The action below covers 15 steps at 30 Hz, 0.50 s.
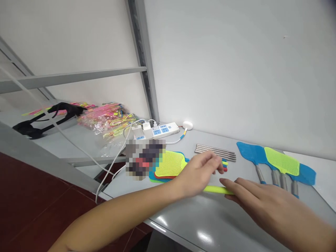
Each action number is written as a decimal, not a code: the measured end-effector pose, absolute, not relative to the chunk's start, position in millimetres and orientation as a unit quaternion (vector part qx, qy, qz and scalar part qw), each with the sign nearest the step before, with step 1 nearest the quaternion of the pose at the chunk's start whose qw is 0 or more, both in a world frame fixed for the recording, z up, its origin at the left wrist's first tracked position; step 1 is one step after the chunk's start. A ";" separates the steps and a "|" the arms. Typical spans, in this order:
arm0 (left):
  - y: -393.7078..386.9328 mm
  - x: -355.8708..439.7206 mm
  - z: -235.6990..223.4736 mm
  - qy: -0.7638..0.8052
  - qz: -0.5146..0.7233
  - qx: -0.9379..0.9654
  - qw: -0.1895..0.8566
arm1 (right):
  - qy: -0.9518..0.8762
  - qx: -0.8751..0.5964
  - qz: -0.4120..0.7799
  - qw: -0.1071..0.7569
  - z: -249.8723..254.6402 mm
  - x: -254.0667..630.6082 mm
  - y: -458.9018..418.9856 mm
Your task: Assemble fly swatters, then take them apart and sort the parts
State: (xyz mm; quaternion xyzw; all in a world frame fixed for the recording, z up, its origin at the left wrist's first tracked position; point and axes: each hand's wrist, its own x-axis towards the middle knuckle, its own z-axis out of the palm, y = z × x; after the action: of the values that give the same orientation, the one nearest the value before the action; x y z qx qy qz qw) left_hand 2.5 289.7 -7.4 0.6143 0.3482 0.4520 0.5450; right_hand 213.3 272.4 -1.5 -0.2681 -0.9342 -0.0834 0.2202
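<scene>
While the left hand (198, 174) hovers open, the right hand (258, 201) touches a long neon-yellow plastic strip (217, 189) (near side).

Fly swatters (282, 161) lie between the right hand (265, 206) and the wall (236, 70).

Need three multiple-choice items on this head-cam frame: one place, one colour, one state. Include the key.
1. Where do the steel rods lie?
A) On the floor
B) On the bench, beyond the left hand
C) Inside a plastic bag

2. What colour is the plastic strip at the right hand?
A) Black
B) Blue
C) Neon yellow

3. What state is the power strip in?
A) White plugs sit in it
B) Nothing is plugged in
C) It lies on the floor

Key:
1 B: the rods lie flat on the bench past the fingers.
2 C: the strip shows bright yellow.
3 A: white plugs and cables sit in it.
</scene>
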 end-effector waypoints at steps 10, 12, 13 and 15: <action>231.3 -69.8 -8.4 0.478 0.220 0.706 0.474 | -0.967 -0.204 -0.052 0.146 -6.4 176.9 290.4; 221.7 -89.7 -7.2 0.483 0.214 0.680 0.508 | -0.970 -0.210 0.020 0.123 -5.0 171.6 297.8; 216.7 -100.0 -6.7 0.479 0.208 0.664 0.536 | -0.966 -0.222 0.055 0.122 -5.1 167.6 301.5; 207.0 -120.0 -7.7 0.460 0.215 0.623 0.595 | -0.954 -0.249 0.101 0.135 -8.7 155.3 308.1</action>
State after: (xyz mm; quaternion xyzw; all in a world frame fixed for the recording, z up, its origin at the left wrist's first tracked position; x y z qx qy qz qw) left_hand -120.0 207.0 -7.7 0.6233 0.4599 0.2146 0.5950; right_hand 155.3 308.1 -8.7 -0.2488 -0.9538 0.1006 0.1349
